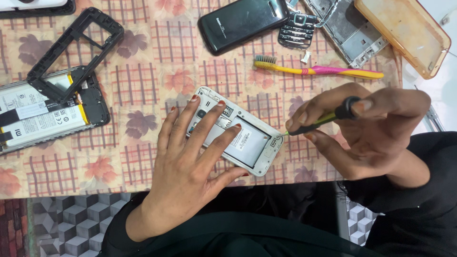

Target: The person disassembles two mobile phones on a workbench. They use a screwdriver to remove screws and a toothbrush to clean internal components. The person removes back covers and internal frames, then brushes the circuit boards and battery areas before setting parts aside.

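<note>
Left hand (190, 157) pins white phone (254, 145); right hand (366, 128) holds screwdriver (321, 120).

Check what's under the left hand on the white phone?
The left hand lies spread on an opened white phone, back cover off. Visible beside the fingers: the camera end and a silver labelled panel. The phone's middle under the fingers is hidden. The right hand holds a screwdriver at its corner.

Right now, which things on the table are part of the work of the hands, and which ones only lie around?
In use:
- left hand pressing on the opened white phone
- right hand holding the small screwdriver, tip at the phone's corner

Lying about:
- toothbrush
- black phone
- keypad
- black frame
- orange case
</note>
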